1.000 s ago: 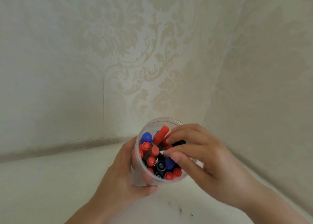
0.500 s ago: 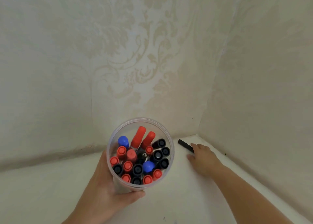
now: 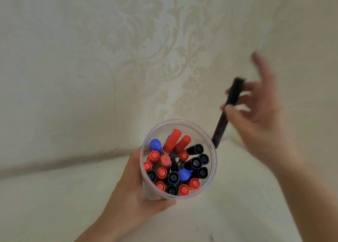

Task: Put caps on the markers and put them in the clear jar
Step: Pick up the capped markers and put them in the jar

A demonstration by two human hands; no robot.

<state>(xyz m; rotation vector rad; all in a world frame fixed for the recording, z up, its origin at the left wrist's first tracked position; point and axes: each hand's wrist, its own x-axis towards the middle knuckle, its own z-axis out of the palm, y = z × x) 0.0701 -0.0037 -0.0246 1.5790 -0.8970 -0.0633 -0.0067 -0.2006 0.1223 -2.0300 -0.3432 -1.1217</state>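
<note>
1. The clear jar (image 3: 178, 159) sits low in the middle of the view, seen from above down its open mouth, and it is held up above the pale surface (image 3: 54, 205).
2. The left hand (image 3: 135, 190) grips the jar from its left side, the fingers curled round the wall and the thumb lying under the near rim.
3. Inside the jar stand many capped markers (image 3: 175, 170), packed close: red, black and blue caps face up, and two red ones lean toward the far rim.
4. Just past the jar's right rim hangs a black marker (image 3: 228, 111), tilted, its lower end near the rim but outside the jar.
5. The right hand (image 3: 259, 117), blurred, pinches this black marker at mid-length between thumb and fingers; the other fingers spread upward.
6. Behind everything rise two walls with a pale damask wallpaper (image 3: 146, 49), meeting in a corner at the right.
</note>
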